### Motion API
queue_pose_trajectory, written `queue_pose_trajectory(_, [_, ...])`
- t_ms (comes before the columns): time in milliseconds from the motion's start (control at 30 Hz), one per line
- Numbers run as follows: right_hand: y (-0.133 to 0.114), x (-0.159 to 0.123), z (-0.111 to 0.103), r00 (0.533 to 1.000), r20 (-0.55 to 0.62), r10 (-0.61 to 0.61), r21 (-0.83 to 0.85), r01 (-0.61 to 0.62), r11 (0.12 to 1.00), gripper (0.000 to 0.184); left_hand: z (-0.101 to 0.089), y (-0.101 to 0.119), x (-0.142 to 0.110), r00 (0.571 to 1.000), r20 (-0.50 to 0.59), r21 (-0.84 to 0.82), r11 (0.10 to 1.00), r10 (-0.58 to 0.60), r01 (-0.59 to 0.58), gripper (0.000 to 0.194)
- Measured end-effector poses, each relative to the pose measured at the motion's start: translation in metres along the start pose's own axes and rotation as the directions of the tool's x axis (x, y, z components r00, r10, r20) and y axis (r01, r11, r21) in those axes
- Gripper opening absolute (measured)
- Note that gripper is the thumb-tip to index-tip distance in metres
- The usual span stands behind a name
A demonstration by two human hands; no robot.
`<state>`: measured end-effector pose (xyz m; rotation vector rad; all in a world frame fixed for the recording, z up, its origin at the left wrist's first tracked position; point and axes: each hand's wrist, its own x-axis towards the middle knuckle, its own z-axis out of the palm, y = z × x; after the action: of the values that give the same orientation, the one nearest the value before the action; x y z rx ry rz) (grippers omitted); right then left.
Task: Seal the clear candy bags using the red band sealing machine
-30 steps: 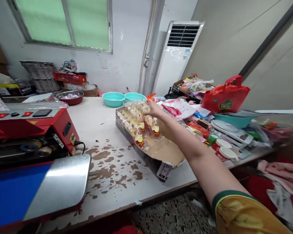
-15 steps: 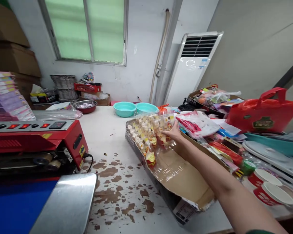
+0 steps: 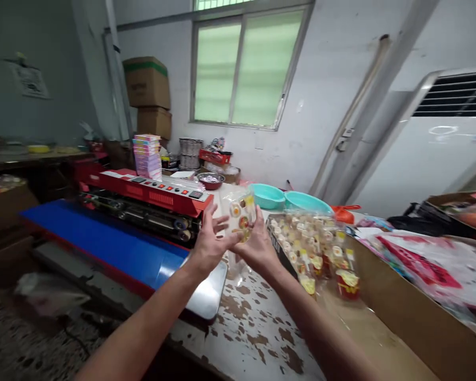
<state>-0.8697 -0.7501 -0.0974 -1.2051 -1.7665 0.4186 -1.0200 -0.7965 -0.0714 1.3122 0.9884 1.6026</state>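
A clear plastic packet [image 3: 237, 211] with small round egg-like and coloured pieces inside is held up in front of me, above the worn white table. My right hand [image 3: 257, 244] grips its right side, thumb up along the edge. My left hand [image 3: 211, 243] is at the packet's lower left with fingers spread; whether it touches the plastic is hard to tell. To the right, a cardboard box [image 3: 381, 333] holds rows of similar packets [image 3: 301, 238], some with a red cup and yellow top printed or set at the bottom.
On the left stands a red sealing machine [image 3: 162, 198] with a blue conveyor belt [image 3: 103, 246] and a metal plate [image 3: 210, 293] at its end. Two turquoise basins [image 3: 267, 196] sit behind. Bags [image 3: 428, 264] are heaped at right.
My right hand has left the box and come leftward with a packet. My left hand has come into view beside it. The view has turned left, showing more of the red machine.
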Motion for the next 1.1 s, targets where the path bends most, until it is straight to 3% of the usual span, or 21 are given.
queue_pose_trajectory(67, [-0.011,-0.006,0.022,0.998,0.038,0.056,0.103,-0.060,0.993,0.131,-0.001,-0.004,0.006,0.997,-0.019,-0.105,0.991,-0.079,0.076,0.084])
queue_pose_trajectory(133, [-0.018,-0.004,0.026,0.996,0.063,0.063,0.209,-0.075,0.975,0.136,-0.015,-0.003,0.010,0.992,-0.046,-0.129,0.986,-0.114,0.107,0.073])
queue_pose_trajectory(233, [-0.029,0.017,0.005,0.997,0.078,-0.019,0.344,-0.009,0.939,0.136,-0.048,0.007,0.007,0.986,0.037,-0.102,0.980,-0.165,0.168,0.064])
queue_pose_trajectory(300, [-0.037,0.036,-0.011,0.979,0.163,-0.118,0.432,0.036,0.901,0.118,-0.069,0.012,0.003,0.968,0.107,-0.081,0.969,-0.226,0.235,0.060])
queue_pose_trajectory(367, [-0.042,0.051,-0.017,0.921,0.340,-0.190,0.503,-0.007,0.865,0.082,-0.083,0.012,-0.002,0.949,0.140,-0.068,0.953,-0.284,0.295,0.059])
queue_pose_trajectory(433, [-0.042,0.059,-0.012,0.834,0.513,-0.202,0.524,-0.118,0.844,0.051,-0.092,0.005,-0.007,0.935,0.142,-0.072,0.939,-0.325,0.337,0.060])
queue_pose_trajectory(500, [-0.038,0.061,0.002,0.767,0.618,-0.172,0.517,-0.232,0.824,0.041,-0.099,-0.003,-0.011,0.922,0.146,-0.087,0.924,-0.359,0.373,0.061])
queue_pose_trajectory(533, [-0.035,0.061,0.009,0.755,0.638,-0.153,0.524,-0.280,0.805,0.041,-0.101,-0.007,-0.013,0.912,0.153,-0.096,0.913,-0.380,0.396,0.061])
queue_pose_trajectory(667, [-0.030,0.058,0.030,0.784,0.620,-0.035,0.557,-0.408,0.723,0.044,-0.106,-0.014,-0.009,0.892,0.139,-0.159,0.879,-0.430,0.449,0.058])
queue_pose_trajectory(767, [-0.031,0.057,0.039,0.793,0.607,0.041,0.542,-0.452,0.708,0.048,-0.107,-0.016,0.008,0.891,0.023,-0.225,0.866,-0.453,0.446,0.049])
queue_pose_trajectory(867, [-0.029,0.054,0.050,0.798,0.595,0.101,0.523,-0.479,0.705,0.047,-0.109,-0.022,0.027,0.864,-0.100,-0.213,0.859,-0.493,0.465,0.036])
queue_pose_trajectory(967, [-0.021,0.046,0.063,0.801,0.576,0.161,0.527,-0.515,0.676,0.043,-0.110,-0.033,0.037,0.798,-0.160,-0.209,0.810,-0.581,0.548,0.021])
queue_pose_trajectory(1100, [-0.007,0.026,0.077,0.781,0.569,0.256,0.518,-0.583,0.626,0.038,-0.111,-0.049,0.032,0.693,-0.205,-0.225,0.722,-0.691,0.654,0.008])
